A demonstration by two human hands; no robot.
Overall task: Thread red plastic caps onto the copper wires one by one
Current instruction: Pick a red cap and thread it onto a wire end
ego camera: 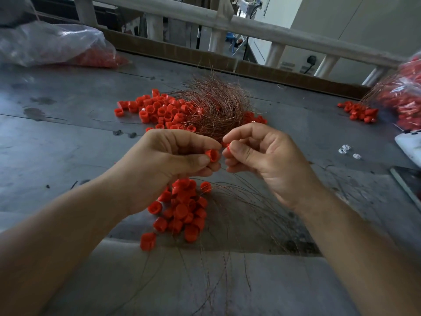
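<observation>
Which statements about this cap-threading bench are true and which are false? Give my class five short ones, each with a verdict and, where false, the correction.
1. The left hand pinches a red cap. True.
2. The right hand lies flat on the table. False: it is raised, with fingers curled, pinching a small red piece at its fingertips.
3. A tangle of copper wires lies on the table beyond both hands. True.
4. The loose caps beside that tangle are blue. False: they are red.
5. A clear plastic bag lies at the far left. True.
</observation>
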